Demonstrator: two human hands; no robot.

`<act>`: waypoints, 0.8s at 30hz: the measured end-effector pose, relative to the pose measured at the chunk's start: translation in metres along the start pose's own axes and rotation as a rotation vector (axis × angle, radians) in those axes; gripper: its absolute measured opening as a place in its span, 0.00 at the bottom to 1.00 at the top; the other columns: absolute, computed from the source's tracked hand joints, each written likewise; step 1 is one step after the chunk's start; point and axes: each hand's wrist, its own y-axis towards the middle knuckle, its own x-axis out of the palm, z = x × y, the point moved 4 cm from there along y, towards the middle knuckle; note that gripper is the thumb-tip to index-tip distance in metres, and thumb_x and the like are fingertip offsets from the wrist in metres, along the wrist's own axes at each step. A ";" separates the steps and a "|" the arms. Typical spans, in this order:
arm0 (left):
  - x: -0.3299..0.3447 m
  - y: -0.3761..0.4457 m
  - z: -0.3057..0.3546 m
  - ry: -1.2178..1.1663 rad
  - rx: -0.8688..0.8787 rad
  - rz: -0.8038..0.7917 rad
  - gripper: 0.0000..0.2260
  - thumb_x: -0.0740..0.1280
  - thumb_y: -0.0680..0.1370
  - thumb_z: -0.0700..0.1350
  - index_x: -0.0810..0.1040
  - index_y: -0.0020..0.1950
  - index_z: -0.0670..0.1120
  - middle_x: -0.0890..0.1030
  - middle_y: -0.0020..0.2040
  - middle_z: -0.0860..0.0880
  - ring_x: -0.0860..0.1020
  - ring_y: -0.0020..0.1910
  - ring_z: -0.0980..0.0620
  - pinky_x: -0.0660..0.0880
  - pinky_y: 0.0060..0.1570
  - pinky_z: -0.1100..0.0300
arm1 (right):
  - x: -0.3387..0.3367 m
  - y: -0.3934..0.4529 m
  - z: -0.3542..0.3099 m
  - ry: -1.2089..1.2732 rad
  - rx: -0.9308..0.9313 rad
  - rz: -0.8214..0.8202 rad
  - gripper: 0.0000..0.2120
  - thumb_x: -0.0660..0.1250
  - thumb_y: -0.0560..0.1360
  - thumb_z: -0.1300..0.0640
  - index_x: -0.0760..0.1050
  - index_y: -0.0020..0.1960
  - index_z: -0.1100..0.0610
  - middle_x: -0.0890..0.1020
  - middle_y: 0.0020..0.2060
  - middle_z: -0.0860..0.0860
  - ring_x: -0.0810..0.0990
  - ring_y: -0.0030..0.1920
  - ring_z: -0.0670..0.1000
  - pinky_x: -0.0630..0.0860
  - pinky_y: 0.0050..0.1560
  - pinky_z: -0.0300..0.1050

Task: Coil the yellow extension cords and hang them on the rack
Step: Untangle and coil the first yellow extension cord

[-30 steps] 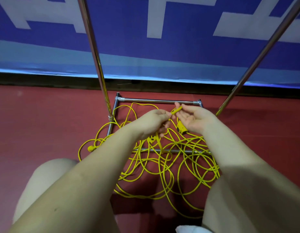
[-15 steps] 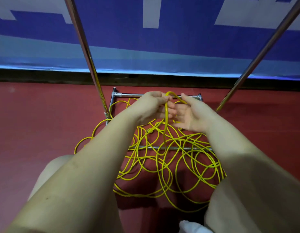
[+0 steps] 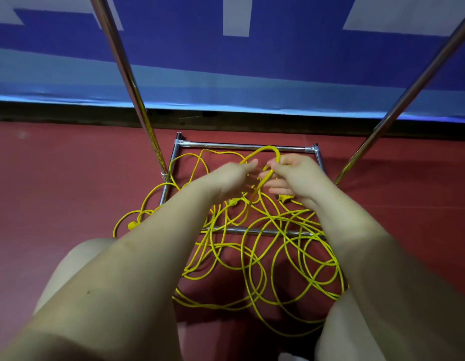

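On the left, a plug end [image 3: 131, 225] of the yellow extension cords [image 3: 273, 256] lies on the red floor [image 3: 56, 183] outside the rack [image 3: 242, 145], whose chrome base frame sits under the tangle and whose two uprights rise either side. Nearly all the cord is loose on the floor in overlapping loops, draped across the near base bar [image 3: 262, 232]; nothing hangs yet.

The left hand [image 3: 230, 178] reaches in palm-down with its fingers fairly straight, fingertips at the left leg of a small raised loop [image 3: 268, 149]. It seems to guide the strand rather than clamp it, though the fingers' undersides are hidden, so a light pinch cannot be ruled out.

The right hand [image 3: 295, 175] has its fingers curled round the right leg of that loop, gripping it where the strand doubles back down toward the pile.

The step appears to be forming the first turn of a coil. To do it well, the right hand should act as the fixed holder, collecting each turn in the palm, while the left feeds cord in even, equal loops. Drawing slack slowly matters here: the strands cross each other and the base bar, so a hard pull likely tightens a knot or snags the frame. Lifting the pile clear of the bar first would help.
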 end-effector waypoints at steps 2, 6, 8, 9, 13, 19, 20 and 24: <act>0.003 -0.001 -0.009 0.114 0.008 -0.050 0.24 0.48 0.81 0.61 0.78 0.57 0.49 0.81 0.46 0.52 0.76 0.48 0.53 0.67 0.54 0.54 | -0.002 0.002 -0.003 0.215 0.053 0.022 0.06 0.58 0.80 0.60 0.71 0.46 0.58 0.82 0.35 0.52 0.81 0.36 0.51 0.80 0.37 0.42; -0.006 -0.003 -0.016 0.329 0.051 -0.017 0.30 0.52 0.75 0.70 0.81 0.49 0.49 0.80 0.55 0.49 0.75 0.56 0.52 0.64 0.65 0.56 | -0.011 0.005 -0.015 0.677 0.065 0.037 0.08 0.55 0.81 0.60 0.69 0.45 0.57 0.83 0.28 0.50 0.83 0.29 0.47 0.79 0.30 0.38; -0.010 -0.004 -0.026 0.645 0.018 -0.035 0.24 0.56 0.79 0.61 0.77 0.56 0.43 0.79 0.56 0.46 0.75 0.55 0.49 0.67 0.58 0.58 | -0.019 0.005 -0.025 0.851 0.027 0.039 0.08 0.55 0.82 0.59 0.69 0.45 0.57 0.83 0.28 0.50 0.83 0.29 0.45 0.79 0.29 0.37; -0.011 -0.003 -0.031 0.746 0.020 -0.052 0.21 0.57 0.81 0.57 0.77 0.57 0.41 0.79 0.54 0.44 0.77 0.55 0.46 0.70 0.56 0.57 | -0.024 0.004 -0.029 0.894 0.000 0.040 0.09 0.55 0.81 0.58 0.70 0.45 0.57 0.83 0.28 0.50 0.83 0.29 0.44 0.79 0.30 0.37; -0.014 -0.004 -0.025 0.491 0.083 0.006 0.13 0.58 0.82 0.47 0.74 0.43 0.43 0.83 0.43 0.44 0.82 0.40 0.46 0.77 0.48 0.53 | -0.030 0.011 -0.023 0.606 -0.019 0.079 0.11 0.56 0.81 0.51 0.70 0.53 0.58 0.84 0.41 0.52 0.84 0.38 0.47 0.80 0.43 0.44; -0.033 -0.013 0.014 -0.058 0.221 0.145 0.12 0.57 0.82 0.47 0.71 0.41 0.44 0.82 0.28 0.49 0.80 0.26 0.54 0.76 0.33 0.60 | 0.014 -0.010 0.009 -0.519 0.007 -0.377 0.18 0.68 0.74 0.50 0.72 0.62 0.54 0.81 0.49 0.50 0.79 0.48 0.45 0.73 0.48 0.38; -0.036 -0.013 0.014 -0.095 0.215 0.162 0.12 0.57 0.82 0.48 0.71 0.42 0.45 0.83 0.30 0.49 0.80 0.26 0.54 0.77 0.33 0.62 | 0.021 -0.012 0.014 -0.593 -0.024 -0.432 0.15 0.68 0.75 0.53 0.74 0.60 0.55 0.81 0.46 0.52 0.80 0.46 0.44 0.73 0.48 0.36; -0.034 -0.010 0.013 -0.351 0.183 0.120 0.09 0.57 0.82 0.49 0.73 0.50 0.46 0.84 0.44 0.46 0.83 0.40 0.52 0.79 0.45 0.59 | 0.020 -0.006 0.004 -0.473 -0.154 -0.183 0.04 0.61 0.79 0.61 0.72 0.47 0.55 0.82 0.43 0.55 0.79 0.35 0.43 0.74 0.37 0.33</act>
